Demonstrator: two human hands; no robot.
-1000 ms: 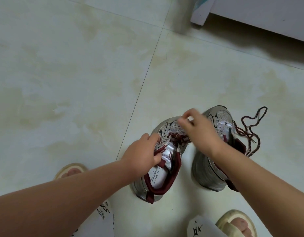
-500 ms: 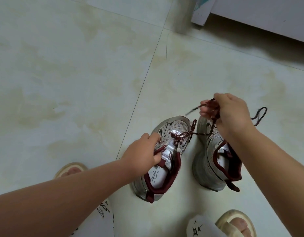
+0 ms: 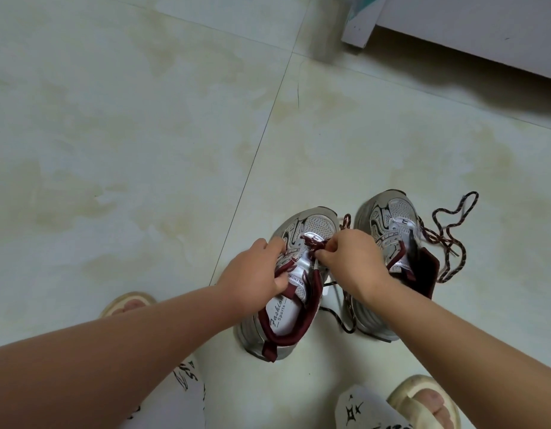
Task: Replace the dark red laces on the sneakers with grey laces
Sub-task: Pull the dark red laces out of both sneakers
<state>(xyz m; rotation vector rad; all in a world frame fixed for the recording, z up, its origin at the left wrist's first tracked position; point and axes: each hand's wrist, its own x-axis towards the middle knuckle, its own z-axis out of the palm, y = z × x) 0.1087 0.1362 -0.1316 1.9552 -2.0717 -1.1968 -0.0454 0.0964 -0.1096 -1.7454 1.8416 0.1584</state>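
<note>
Two silver-grey mesh sneakers with dark red collars stand side by side on the pale tiled floor [image 3: 144, 150]. The left hand [image 3: 252, 277] grips the left sneaker [image 3: 286, 292] at its tongue, while the right hand [image 3: 351, 261] pinches the dark red speckled lace [image 3: 313, 243] at the lowest eyelets. The right sneaker [image 3: 392, 224] stands unlaced, its loose lace [image 3: 447, 239] trailing alongside. Cream slide sandals [image 3: 423, 407] frame the bottom edge.

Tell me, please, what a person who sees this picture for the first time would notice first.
First, the two hands at the centre: the left hand holds the left sneaker at its collar, while the right hand pinches the dark red lace near the toe. Next, the right sneaker stands beside it on the pale floor tiles, with its loose dark red lace lying at its right.
</note>
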